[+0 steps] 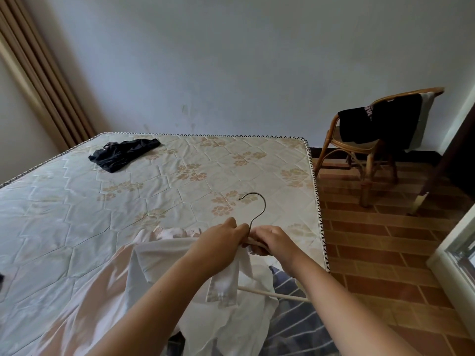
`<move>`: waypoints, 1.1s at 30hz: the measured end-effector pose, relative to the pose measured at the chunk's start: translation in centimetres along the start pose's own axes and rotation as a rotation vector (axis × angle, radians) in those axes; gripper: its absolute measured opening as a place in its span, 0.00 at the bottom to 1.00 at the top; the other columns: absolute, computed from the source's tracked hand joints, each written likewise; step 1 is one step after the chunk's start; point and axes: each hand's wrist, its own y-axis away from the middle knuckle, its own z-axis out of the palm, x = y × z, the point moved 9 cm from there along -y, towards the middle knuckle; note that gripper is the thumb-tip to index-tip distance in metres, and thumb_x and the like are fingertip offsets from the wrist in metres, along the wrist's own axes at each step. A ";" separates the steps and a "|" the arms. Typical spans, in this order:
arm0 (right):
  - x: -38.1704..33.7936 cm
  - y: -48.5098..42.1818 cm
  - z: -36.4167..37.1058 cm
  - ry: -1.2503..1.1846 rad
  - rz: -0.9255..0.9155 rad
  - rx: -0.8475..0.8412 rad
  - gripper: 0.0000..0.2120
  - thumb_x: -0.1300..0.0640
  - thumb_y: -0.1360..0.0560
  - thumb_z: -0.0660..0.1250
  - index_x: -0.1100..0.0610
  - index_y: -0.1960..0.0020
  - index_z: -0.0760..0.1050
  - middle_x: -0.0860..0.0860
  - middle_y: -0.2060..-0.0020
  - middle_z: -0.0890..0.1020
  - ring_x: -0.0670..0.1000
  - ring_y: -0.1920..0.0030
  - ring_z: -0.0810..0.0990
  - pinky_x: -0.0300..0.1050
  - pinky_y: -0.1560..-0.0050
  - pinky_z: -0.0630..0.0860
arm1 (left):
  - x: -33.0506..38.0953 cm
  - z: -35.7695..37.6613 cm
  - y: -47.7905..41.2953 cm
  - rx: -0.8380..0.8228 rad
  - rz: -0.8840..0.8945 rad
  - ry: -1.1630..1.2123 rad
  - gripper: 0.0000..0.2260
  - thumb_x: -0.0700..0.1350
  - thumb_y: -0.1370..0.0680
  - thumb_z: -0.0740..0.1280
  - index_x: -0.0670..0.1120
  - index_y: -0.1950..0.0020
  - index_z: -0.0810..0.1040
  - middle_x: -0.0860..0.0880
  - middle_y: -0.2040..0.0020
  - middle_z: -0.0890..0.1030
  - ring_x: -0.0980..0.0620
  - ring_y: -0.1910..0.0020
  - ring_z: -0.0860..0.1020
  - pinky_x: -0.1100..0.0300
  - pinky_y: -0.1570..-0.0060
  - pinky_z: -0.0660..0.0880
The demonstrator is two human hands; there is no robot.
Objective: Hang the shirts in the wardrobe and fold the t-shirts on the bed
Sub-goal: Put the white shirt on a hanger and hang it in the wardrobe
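A white shirt [159,268] lies spread at the near edge of the bed [180,176]. A pale wooden hanger [257,204] with a metal hook sits partly inside the shirt, hook pointing up. My left hand [221,240] grips the shirt's collar cloth just below the hook. My right hand [272,240] is closed on the hanger's right shoulder. The hanger's lower bar [272,294] shows under the cloth. A striped blue garment [295,317] lies beneath the shirt. A crumpled black garment [123,154] rests at the far left of the mattress.
A rattan chair [365,160] stands right of the bed on the brick-patterned floor [385,240], with a black garment [380,122] and a white one draped over it. Brown curtains [43,80] hang at the left. A pale frame edge [455,263] is at the right.
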 end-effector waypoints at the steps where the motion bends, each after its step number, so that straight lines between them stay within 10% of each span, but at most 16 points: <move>1: 0.3 -0.1 0.0 0.000 0.013 0.001 0.13 0.61 0.24 0.58 0.66 0.62 0.76 0.56 0.71 0.72 0.49 0.69 0.68 0.38 0.68 0.65 | -0.2 0.2 0.2 0.001 0.003 0.010 0.08 0.43 0.18 0.56 0.46 0.40 0.70 0.46 0.47 0.72 0.47 0.55 0.75 0.58 0.57 0.71; 16: 6.6 1.0 3.0 0.578 0.271 -0.477 0.15 0.58 0.30 0.73 0.54 0.46 0.72 0.49 0.55 0.77 0.48 0.52 0.78 0.38 0.52 0.75 | -0.6 -2.4 5.5 0.233 0.260 0.108 0.06 0.41 0.29 0.71 0.46 0.54 0.79 0.48 0.60 0.77 0.54 0.71 0.76 0.66 0.72 0.75; 26: 6.7 0.4 5.0 0.883 0.151 -0.254 0.25 0.43 0.31 0.71 0.54 0.42 0.66 0.48 0.53 0.71 0.50 0.52 0.72 0.46 0.49 0.73 | -0.4 -2.3 5.9 0.219 0.230 0.058 0.10 0.38 0.31 0.75 0.48 0.55 0.78 0.49 0.62 0.75 0.55 0.72 0.74 0.67 0.75 0.69; 33: 6.3 -0.8 3.0 0.885 0.052 0.088 0.07 0.55 0.24 0.62 0.54 0.48 0.66 0.52 0.50 0.70 0.51 0.51 0.71 0.42 0.54 0.67 | -0.6 -2.1 6.1 0.226 0.233 0.028 0.09 0.39 0.30 0.74 0.48 0.57 0.75 0.49 0.63 0.74 0.57 0.71 0.67 0.67 0.73 0.61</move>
